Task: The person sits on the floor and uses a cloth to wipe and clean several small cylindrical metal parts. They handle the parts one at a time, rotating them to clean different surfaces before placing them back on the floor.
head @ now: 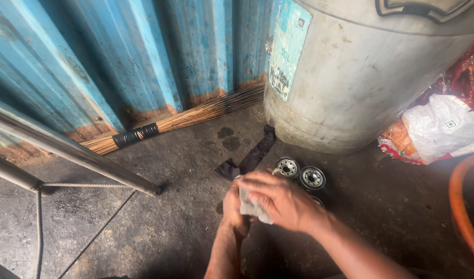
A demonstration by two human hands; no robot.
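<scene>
crumpled grey-white rag (251, 207), clasped between both hands, above concrete floor

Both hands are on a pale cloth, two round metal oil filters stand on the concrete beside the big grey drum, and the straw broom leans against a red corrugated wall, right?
Not quite: in the head view the corrugated wall behind the straw broom is blue, not red. The rest holds.

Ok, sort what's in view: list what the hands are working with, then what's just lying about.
In hand:
left hand
right hand
pale cloth
round metal filters beside them

Lying about:
broom
big grey drum
dark rag
plastic bags
metal frame
</scene>
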